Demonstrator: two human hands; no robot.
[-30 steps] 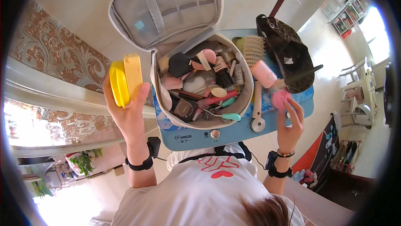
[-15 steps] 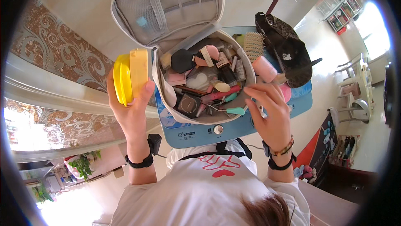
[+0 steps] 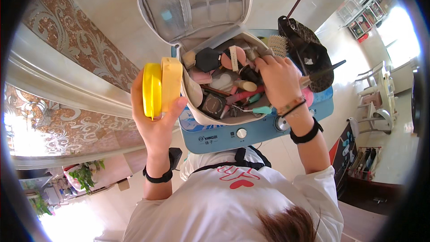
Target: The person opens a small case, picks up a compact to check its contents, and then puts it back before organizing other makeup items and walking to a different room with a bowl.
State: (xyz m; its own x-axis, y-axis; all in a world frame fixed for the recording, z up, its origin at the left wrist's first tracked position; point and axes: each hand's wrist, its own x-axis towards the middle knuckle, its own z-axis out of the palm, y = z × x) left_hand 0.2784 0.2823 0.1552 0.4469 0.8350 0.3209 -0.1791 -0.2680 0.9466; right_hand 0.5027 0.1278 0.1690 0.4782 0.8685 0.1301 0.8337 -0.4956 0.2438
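The top edge cuts off the case's open lid.

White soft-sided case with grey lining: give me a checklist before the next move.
1. Lid of the white soft-sided case open: ok, folded back.
2. Left hand gripping glossy yellow rounded container and pale-yellow boxy piece: ok, both outside the case.
3. Right hand over the case's right side: ok.
4. Object in right hand: cannot tell, its grip is hidden.
5. Free room inside: not ok, jumbled small cosmetics crowd it.
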